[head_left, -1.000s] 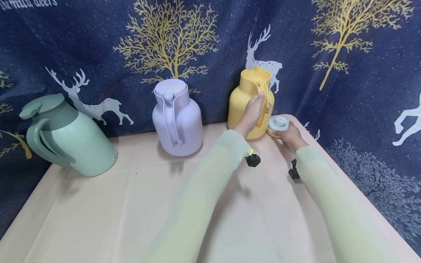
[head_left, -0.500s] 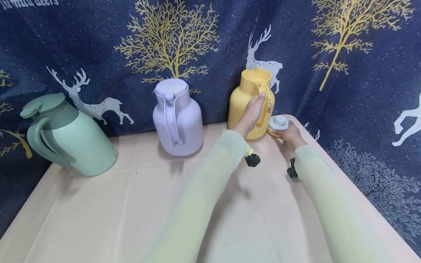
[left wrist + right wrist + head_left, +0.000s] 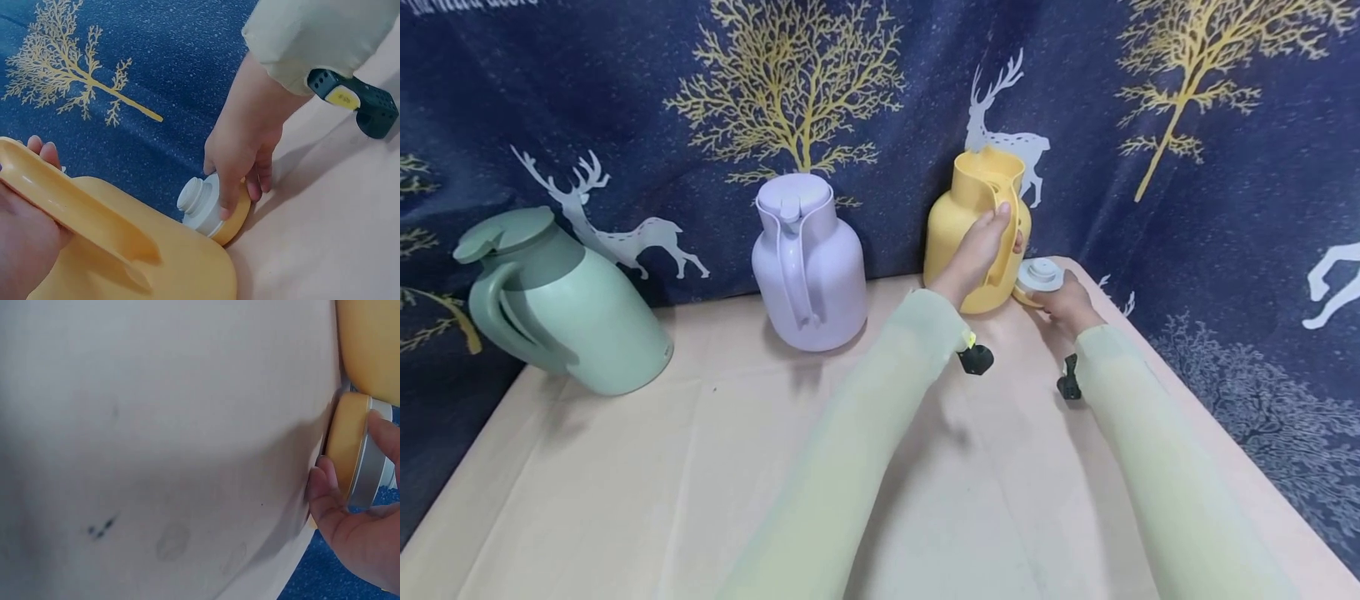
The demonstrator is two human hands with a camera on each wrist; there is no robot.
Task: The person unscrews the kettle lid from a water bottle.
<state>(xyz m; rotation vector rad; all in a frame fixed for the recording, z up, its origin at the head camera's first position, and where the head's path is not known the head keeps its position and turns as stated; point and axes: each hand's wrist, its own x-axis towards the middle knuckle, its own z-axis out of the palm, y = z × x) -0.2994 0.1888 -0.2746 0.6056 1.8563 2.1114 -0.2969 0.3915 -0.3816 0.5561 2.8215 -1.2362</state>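
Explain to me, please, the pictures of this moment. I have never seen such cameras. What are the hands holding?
There is no robot here, only a person's bare left hand and right hand. The wide picture comes from a camera worn on the head, looking forward and down. The other two come from cameras worn on the left and right wrists; the black piece near the left hand may be one.

On the table stand three jugs: a green jug, a purple jug and a yellow jug. The left hand grips the handle of the yellow jug, whose top is open. The right hand holds a yellow and white lid beside it, white side up. Whether the lid rests on the table, I cannot tell.
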